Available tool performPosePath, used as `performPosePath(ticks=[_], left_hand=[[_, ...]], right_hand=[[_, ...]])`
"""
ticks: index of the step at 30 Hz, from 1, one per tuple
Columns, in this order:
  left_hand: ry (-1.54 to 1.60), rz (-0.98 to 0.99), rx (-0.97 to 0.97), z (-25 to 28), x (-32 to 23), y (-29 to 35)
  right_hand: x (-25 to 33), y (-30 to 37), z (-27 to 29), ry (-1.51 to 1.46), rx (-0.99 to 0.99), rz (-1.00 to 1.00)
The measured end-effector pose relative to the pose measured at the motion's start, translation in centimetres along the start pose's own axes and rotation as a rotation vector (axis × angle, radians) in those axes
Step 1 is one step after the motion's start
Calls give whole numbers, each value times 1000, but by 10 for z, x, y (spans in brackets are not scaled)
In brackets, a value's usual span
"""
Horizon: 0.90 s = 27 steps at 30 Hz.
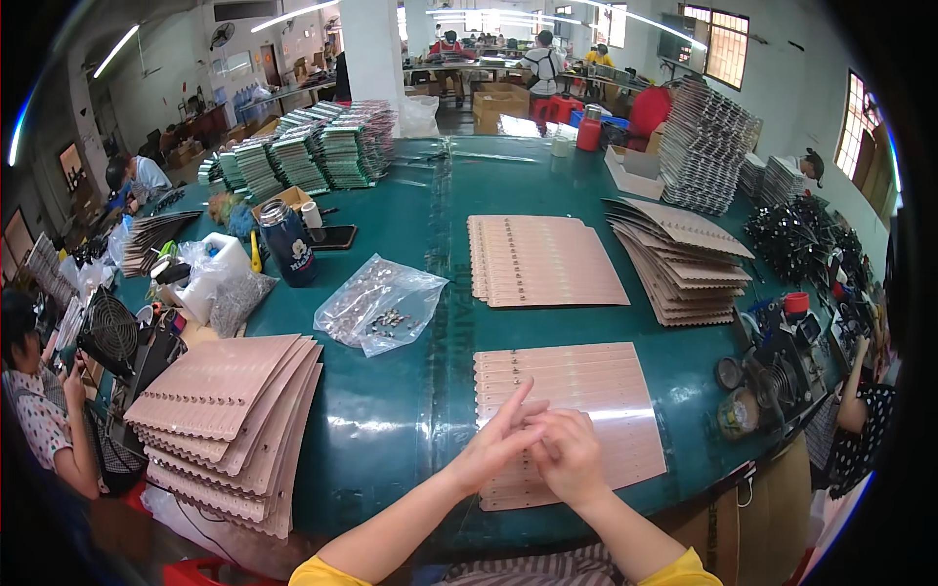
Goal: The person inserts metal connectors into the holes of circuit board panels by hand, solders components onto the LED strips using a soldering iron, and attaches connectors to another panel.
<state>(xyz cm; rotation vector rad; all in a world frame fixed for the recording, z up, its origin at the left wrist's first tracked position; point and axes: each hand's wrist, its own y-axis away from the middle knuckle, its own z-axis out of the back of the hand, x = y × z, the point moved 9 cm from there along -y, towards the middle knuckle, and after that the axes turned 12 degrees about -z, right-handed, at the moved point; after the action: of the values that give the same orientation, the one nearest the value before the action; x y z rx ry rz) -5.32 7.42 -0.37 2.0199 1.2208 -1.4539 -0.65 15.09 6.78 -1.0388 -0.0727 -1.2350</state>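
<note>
Both my hands meet over a pinkish-beige scalloped-edge panel (620, 410) that lies flat in front of me. My left hand (496, 441) has its fingers stretched out, pointing right, with the thumb raised. Against those fingers, my right hand (572, 457) is closed in a pinch; whatever it grips is hidden or too small to make out. Small dark fittings line the panel's left side. Beyond it rests a neat pile of similar panels (562, 259) with a row of small metal fittings. Left of my hands, a clear plastic bag (381, 303) holds small metal parts.
Fanned panel stacks stand at left (230, 391) and at far right (684, 254). A dark bottle (285, 244) and a phone (332, 237) sit behind the bag. Tall stacks of strips (322, 146) rise farther back. Jars (740, 412) line the right edge. People work on both sides.
</note>
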Motion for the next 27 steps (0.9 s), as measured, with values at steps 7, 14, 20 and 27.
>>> performPosePath(ticks=[7,14,20,27], left_hand=[[-1353,-646,-331,44,-97,-13],[-1829,-470,-605,163,-103,-47],[-1977,81,-502,211,-81,-69],[-1984,-96,-519,209,-79,-67]], right_hand=[[-34,10,17,-145,42,-258],[-51,35,18,-245,134,-431],[-48,43,27,-258,191,-409],[-60,53,34,-299,216,-510]])
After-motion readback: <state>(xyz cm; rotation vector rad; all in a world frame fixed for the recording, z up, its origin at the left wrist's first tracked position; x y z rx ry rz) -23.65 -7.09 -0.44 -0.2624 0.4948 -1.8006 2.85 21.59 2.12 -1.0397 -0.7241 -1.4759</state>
